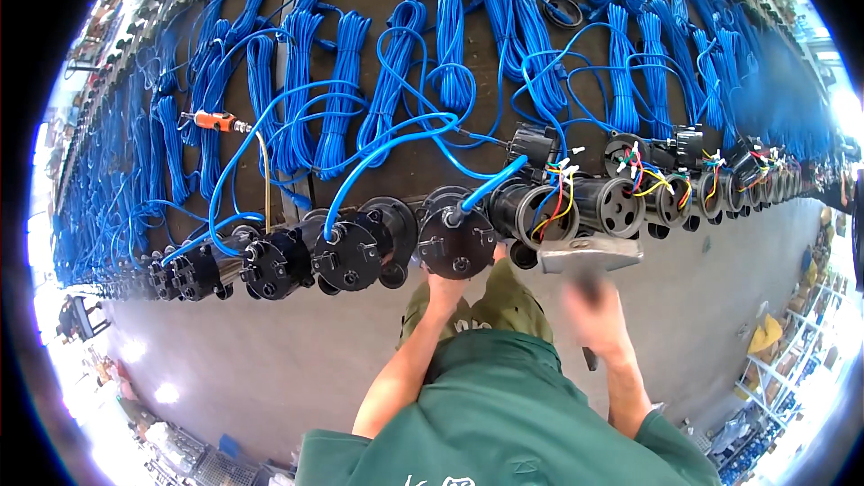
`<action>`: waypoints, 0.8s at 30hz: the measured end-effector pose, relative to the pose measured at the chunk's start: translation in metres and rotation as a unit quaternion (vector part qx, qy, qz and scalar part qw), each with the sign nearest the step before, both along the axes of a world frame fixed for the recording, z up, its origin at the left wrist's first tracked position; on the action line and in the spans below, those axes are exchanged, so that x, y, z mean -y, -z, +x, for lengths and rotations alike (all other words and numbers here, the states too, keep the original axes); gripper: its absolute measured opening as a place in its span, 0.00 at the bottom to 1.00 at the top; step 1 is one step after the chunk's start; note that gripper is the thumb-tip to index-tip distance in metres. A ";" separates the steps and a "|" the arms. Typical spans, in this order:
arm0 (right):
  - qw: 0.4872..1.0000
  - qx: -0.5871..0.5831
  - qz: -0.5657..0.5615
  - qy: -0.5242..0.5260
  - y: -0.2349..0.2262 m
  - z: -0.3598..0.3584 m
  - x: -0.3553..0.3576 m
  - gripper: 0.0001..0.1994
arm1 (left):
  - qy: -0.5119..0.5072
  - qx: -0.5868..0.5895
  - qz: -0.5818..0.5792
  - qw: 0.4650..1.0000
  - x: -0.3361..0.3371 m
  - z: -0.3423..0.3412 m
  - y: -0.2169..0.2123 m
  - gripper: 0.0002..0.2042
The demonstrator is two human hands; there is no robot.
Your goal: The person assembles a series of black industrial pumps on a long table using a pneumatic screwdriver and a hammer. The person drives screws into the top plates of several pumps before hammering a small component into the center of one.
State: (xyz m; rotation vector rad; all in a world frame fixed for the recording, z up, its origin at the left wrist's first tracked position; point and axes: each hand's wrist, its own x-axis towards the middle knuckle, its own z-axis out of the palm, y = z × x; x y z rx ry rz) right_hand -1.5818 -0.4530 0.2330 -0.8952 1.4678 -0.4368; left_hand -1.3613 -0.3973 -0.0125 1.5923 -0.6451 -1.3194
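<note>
My right hand (598, 317) is wrapped round the handle of a hammer (589, 255). The hammer's metal head is level with the table's front edge, just right of centre. From below, my left hand (445, 290) grips a black cylindrical housing (457, 250) with a round lid facing me; most of its fingers are hidden behind the lid. A blue cable runs out of that lid. To its right, an uncapped black housing (544, 214) shows red, yellow and blue wires with white connectors. A loose black cap (533, 146) rests above this housing.
Lidded black housings (346, 256) line the table edge to the left, and open ones (608, 205) to the right. Bundled blue cables (450, 31) cover much of the dark table (396, 187). An orange air tool (220, 121) lies at left. Shelving (783, 369) stands at far right.
</note>
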 end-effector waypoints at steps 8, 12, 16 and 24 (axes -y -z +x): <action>0.995 -0.090 0.000 -0.045 0.010 -0.002 -0.021 0.13 | 0.096 0.261 -0.073 0.958 -0.021 -0.001 0.054 0.26; 0.993 -0.074 -0.061 -0.063 0.012 0.008 -0.030 0.14 | 0.054 0.281 -0.084 0.954 -0.010 -0.010 0.024 0.23; 0.994 -0.079 -0.068 -0.043 0.003 0.010 -0.033 0.13 | 0.112 0.254 -0.046 0.959 -0.010 0.002 0.013 0.23; 0.942 -0.268 -0.187 0.070 -0.032 -0.066 -0.040 0.12 | 0.144 0.014 0.204 0.968 -0.020 0.032 -0.012 0.17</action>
